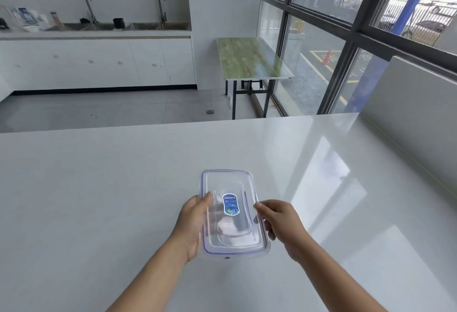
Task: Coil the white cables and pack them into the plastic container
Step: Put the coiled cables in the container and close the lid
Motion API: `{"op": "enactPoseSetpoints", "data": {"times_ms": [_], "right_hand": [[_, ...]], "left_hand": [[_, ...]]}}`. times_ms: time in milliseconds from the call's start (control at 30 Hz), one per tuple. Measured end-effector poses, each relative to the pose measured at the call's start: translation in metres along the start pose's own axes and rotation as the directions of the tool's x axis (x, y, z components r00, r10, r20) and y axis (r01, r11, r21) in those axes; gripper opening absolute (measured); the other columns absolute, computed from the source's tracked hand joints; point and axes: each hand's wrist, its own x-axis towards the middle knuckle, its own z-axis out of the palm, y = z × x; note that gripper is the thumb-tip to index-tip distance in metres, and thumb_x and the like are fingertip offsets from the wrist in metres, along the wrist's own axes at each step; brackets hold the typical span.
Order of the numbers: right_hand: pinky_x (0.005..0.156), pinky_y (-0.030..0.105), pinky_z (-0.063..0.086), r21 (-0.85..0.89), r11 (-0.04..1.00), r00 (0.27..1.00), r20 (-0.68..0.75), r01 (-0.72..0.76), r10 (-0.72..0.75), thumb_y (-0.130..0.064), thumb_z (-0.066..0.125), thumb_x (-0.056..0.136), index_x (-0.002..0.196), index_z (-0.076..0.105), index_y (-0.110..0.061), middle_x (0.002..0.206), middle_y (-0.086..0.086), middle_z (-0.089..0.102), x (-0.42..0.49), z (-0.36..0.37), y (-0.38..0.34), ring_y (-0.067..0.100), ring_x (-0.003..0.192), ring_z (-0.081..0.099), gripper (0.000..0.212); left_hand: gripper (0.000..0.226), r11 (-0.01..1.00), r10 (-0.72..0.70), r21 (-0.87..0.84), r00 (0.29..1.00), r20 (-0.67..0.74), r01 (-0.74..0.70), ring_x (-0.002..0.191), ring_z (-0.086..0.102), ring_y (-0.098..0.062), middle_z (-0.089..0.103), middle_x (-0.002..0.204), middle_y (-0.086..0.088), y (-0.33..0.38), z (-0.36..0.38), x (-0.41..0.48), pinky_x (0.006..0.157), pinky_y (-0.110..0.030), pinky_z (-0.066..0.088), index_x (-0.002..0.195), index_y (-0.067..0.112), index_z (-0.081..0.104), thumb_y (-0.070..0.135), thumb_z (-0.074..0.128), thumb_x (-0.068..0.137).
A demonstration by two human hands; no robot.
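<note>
A clear plastic container [228, 180] with a blue-edged lid and a blue oval label rests on the white countertop [99, 188], near the front middle. My left hand [191, 225] grips its left long side, thumb on the lid. My right hand [280, 225] holds its right long side with the fingertips at the rim. Something pale shows faintly through the lid near its front end; I cannot tell what it is. No white cable lies in plain sight.
The countertop stretches wide to both sides and ends at a far edge [173, 123]. A low white wall [408, 118] borders it on the right. Beyond stand a green folding table [252, 59], a kitchen counter with sinks [99, 27], and large windows.
</note>
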Motion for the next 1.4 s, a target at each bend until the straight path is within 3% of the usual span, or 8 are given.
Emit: {"op": "enactPoseSetpoints", "data": {"times_ms": [100, 233, 467, 700, 967, 1067, 1133, 1400], "right_hand": [[0.042, 0.026, 0.042, 0.036, 0.999, 0.999, -0.039, 0.006, -0.004, -0.022, 0.064, 0.095, 0.083, 0.076, -0.007, 0.065, 0.005, 0.064, 0.002, 0.012, 0.002, 0.012, 0.044, 0.044, 0.022], [0.044, 0.027, 0.046, -0.044, 0.999, 0.995, -0.103, 0.003, -0.007, -0.024, 0.065, 0.093, 0.083, 0.075, -0.013, 0.054, -0.006, 0.067, 0.009, 0.026, -0.001, 0.009, 0.043, 0.048, 0.018], [0.072, 0.041, 0.061, -0.384, 0.923, 0.989, -0.143, -0.036, -0.021, -0.033, 0.057, 0.091, 0.084, 0.072, -0.017, 0.064, -0.007, 0.070, 0.036, 0.046, -0.019, 0.019, 0.068, 0.067, 0.023], [0.053, 0.031, 0.024, -0.529, 0.848, 0.986, -0.129, 0.018, -0.101, -0.037, 0.063, 0.083, 0.060, 0.034, -0.016, 0.058, 0.007, 0.033, 0.044, 0.046, 0.001, 0.020, 0.053, 0.031, 0.043], [0.049, 0.032, 0.024, -0.590, 0.806, 0.979, -0.189, -0.050, -0.078, -0.036, 0.063, 0.087, 0.056, 0.031, -0.019, 0.053, -0.001, 0.034, 0.056, 0.050, 0.014, 0.020, 0.054, 0.033, 0.048], [0.062, 0.028, 0.038, -0.603, 0.796, 0.981, -0.176, -0.041, -0.083, -0.042, 0.063, 0.088, 0.085, 0.065, -0.028, 0.076, -0.002, 0.065, 0.059, 0.053, 0.017, 0.022, 0.076, 0.060, 0.015], [0.069, 0.027, 0.042, -0.613, 0.788, 0.976, -0.198, -0.051, -0.091, -0.044, 0.064, 0.088, 0.115, 0.067, -0.022, 0.094, 0.000, 0.071, 0.059, 0.052, 0.021, 0.021, 0.089, 0.065, 0.034], [0.069, 0.028, 0.041, -0.628, 0.774, 0.972, -0.224, -0.087, -0.072, -0.046, 0.061, 0.090, 0.120, 0.065, -0.021, 0.095, -0.003, 0.070, 0.063, 0.051, 0.033, 0.019, 0.087, 0.064, 0.039]], "left_hand": [[0.021, 0.978, 0.123, 0.184, 0.983, -0.134, -0.097, 0.064, 0.069, -0.029, 0.073, 0.086, -0.014, -0.002, -0.014, 0.008, 0.046, -0.030, 0.053, 0.096, 0.008, 0.067, 0.026, 0.057, 0.099], [0.022, 0.952, 0.157, 0.290, 0.966, -0.206, -0.093, 0.057, 0.058, -0.025, 0.066, 0.075, -0.012, -0.006, -0.028, 0.024, 0.055, -0.037, 0.057, 0.074, 0.009, 0.067, 0.015, 0.056, 0.092], [0.020, 0.822, 0.205, 0.568, 0.950, -0.234, -0.037, 0.052, 0.050, -0.022, 0.054, 0.061, -0.007, 0.002, -0.038, 0.055, 0.059, -0.031, 0.046, 0.075, -0.002, 0.060, 0.016, 0.054, 0.081], [0.031, 0.570, 0.313, 0.821, 0.921, -0.231, 0.012, 0.049, 0.032, -0.024, 0.034, 0.046, 0.001, -0.007, -0.035, 0.068, 0.049, -0.028, 0.023, 0.053, 0.016, 0.033, 0.020, 0.050, 0.079], [0.038, 0.506, 0.333, 0.862, 0.914, -0.233, 0.035, 0.046, 0.032, -0.020, 0.034, 0.044, 0.002, -0.021, -0.036, 0.075, 0.045, -0.027, 0.024, 0.052, 0.017, 0.033, 0.024, 0.056, 0.082], [0.037, 0.469, 0.336, 0.883, 0.918, -0.210, 0.030, 0.049, 0.039, -0.018, 0.042, 0.050, 0.004, -0.024, -0.039, 0.076, 0.046, -0.027, 0.029, 0.055, 0.018, 0.040, 0.029, 0.059, 0.085], [0.032, 0.448, 0.325, 0.894, 0.927, -0.188, 0.025, 0.054, 0.045, -0.021, 0.047, 0.054, 0.003, -0.026, -0.040, 0.077, 0.049, -0.028, 0.033, 0.062, 0.015, 0.050, 0.031, 0.059, 0.087], [0.036, 0.412, 0.344, 0.911, 0.925, -0.162, 0.006, 0.061, 0.039, -0.025, 0.045, 0.062, -0.002, -0.030, -0.038, 0.083, 0.055, -0.032, 0.030, 0.068, 0.008, 0.050, 0.035, 0.062, 0.089]]}}
